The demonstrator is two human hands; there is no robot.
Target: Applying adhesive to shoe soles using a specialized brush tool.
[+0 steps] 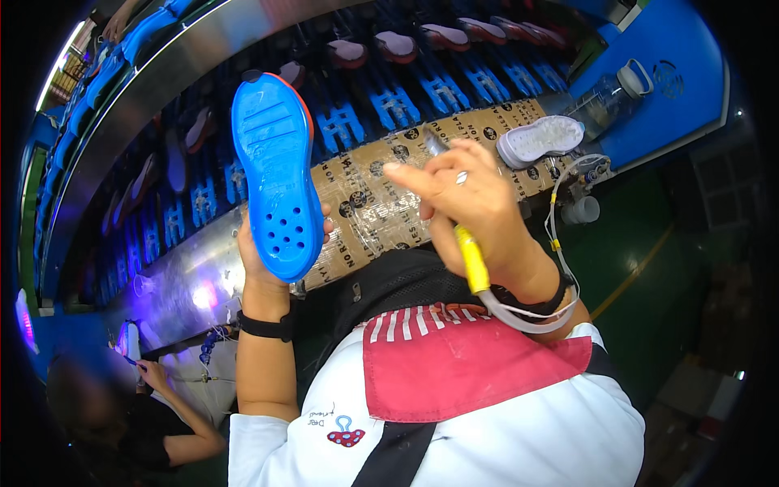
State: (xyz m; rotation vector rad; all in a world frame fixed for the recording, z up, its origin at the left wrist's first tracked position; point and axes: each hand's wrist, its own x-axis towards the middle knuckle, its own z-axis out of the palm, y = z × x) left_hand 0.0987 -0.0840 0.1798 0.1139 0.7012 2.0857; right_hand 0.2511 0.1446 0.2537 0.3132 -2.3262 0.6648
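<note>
My left hand (254,266) grips a blue shoe sole (280,174) from behind at its heel end, with fingertips showing at its right edge. The sole stands tilted up, its glossy wet-looking face toward me; several round holes mark the heel and an orange-red rim shows on the right. Held apart from it, to the right, my right hand (479,199) is closed around a pen-like applicator (471,258) with a yellow grip. A clear hose (519,318) runs from its lower end past my wrist. Its greyish tip pokes out above my fingers, slightly blurred.
Cardboard under clear film (369,203) covers the bench. A stack of pale soles (542,140) lies at the right, beside a clear jug (604,101). Behind, a rack of blue holders (395,105) carries several shoe parts. A co-worker's arm (187,422) shows lower left.
</note>
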